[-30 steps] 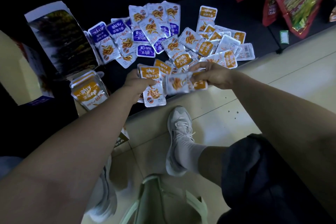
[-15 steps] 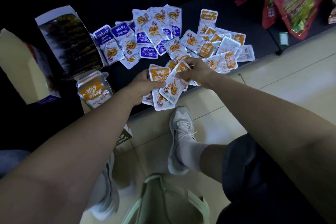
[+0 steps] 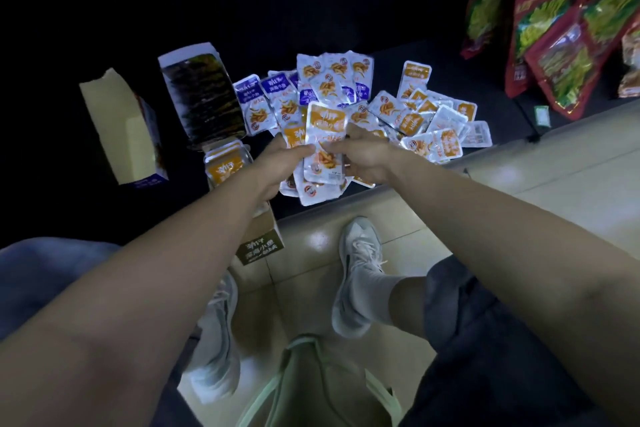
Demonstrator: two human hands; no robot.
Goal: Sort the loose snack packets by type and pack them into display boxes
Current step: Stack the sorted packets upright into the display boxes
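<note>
Both hands meet over a small stack of orange-labelled snack packets (image 3: 323, 135) held just above the dark shelf. My left hand (image 3: 282, 159) grips the stack from the left, and my right hand (image 3: 363, 158) pinches it from the right. Behind them lies a loose pile: purple-labelled packets (image 3: 273, 94) at the back left, more orange-labelled packets (image 3: 419, 118) to the right. A display box (image 3: 228, 163) filled with orange packets stands left of my left hand. An open box with a dark printed flap (image 3: 204, 100) sits behind it.
A cream open carton (image 3: 121, 128) stands at far left. Large red snack bags (image 3: 554, 31) lean at the upper right. The shelf edge (image 3: 381, 191) meets a tiled floor where my white shoes (image 3: 356, 274) rest. A pale green bag (image 3: 311, 385) sits between my legs.
My right hand brought a packet over from the pile and laid it on the stack in my left hand. Both hands now hold the stack together, slightly higher.
</note>
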